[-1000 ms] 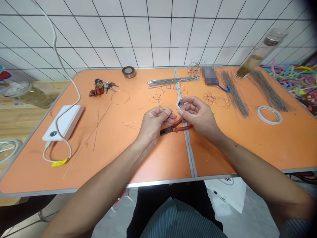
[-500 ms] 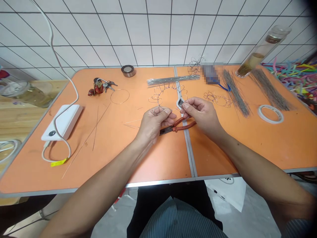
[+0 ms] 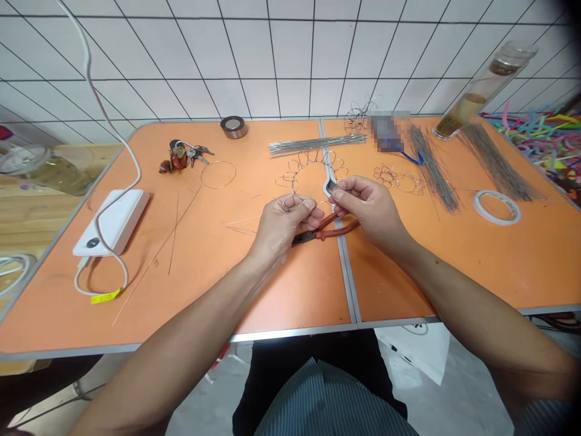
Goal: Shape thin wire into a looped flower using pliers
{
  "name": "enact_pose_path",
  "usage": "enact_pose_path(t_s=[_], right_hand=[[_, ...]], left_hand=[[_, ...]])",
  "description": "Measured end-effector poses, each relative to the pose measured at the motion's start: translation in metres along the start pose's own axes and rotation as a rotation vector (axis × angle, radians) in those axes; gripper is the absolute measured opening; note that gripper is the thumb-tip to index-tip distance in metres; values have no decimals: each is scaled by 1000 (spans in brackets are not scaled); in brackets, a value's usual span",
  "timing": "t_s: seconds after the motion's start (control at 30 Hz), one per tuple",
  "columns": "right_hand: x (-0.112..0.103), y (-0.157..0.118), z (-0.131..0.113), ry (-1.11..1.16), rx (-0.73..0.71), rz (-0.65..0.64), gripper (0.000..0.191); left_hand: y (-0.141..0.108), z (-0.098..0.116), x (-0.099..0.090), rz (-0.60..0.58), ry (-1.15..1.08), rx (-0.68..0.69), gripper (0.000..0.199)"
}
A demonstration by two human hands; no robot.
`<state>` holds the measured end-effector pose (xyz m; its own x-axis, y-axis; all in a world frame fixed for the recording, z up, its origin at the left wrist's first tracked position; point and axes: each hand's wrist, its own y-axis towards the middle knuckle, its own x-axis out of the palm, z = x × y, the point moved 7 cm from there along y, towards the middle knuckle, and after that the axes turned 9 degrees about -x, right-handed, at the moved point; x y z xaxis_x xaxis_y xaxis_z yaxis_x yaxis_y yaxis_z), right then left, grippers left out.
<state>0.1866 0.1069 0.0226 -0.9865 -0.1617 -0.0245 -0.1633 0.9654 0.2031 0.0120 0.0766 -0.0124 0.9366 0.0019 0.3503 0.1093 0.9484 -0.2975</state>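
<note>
My left hand [image 3: 288,219] is closed on the near left part of a looped wire ring [image 3: 295,172], its thumb and forefinger pinching the wire. To the right, my right hand [image 3: 365,203] pinches the ring's other side, close to a grey metal hook-shaped piece [image 3: 329,186] at the fingertips. The ring has small petal-like loops around its outside and stands above the orange table. Pliers with red handles [image 3: 338,231] lie beneath both hands, jaws pointing left. What exactly the fingertips grip is partly hidden.
Straight wires [image 3: 318,145] lie behind the ring. Keys [image 3: 190,152], dark tape [image 3: 234,127] and a white power bank [image 3: 112,223] are at left. At right are wire bundles [image 3: 433,169], white tape [image 3: 496,208] and a leaning glass bottle [image 3: 483,91].
The wire ring has tilted and shifted slightly to the right. Both hands keep nearly the same place and pinch, and the view has shifted a little.
</note>
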Motion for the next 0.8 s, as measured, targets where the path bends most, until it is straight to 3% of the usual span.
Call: enact_pose_path(t_s=[0.3, 0.5, 0.8], right_hand=[[1, 0, -4, -23, -26, 13, 20], [3, -2, 2, 9, 74, -12, 22], [-8, 3, -9, -29, -55, 40, 19]], left_hand=[[1, -1, 0, 13, 4, 8, 31], [2, -1, -1, 17, -15, 2, 33], [1, -1, 5, -71, -24, -99, 36]])
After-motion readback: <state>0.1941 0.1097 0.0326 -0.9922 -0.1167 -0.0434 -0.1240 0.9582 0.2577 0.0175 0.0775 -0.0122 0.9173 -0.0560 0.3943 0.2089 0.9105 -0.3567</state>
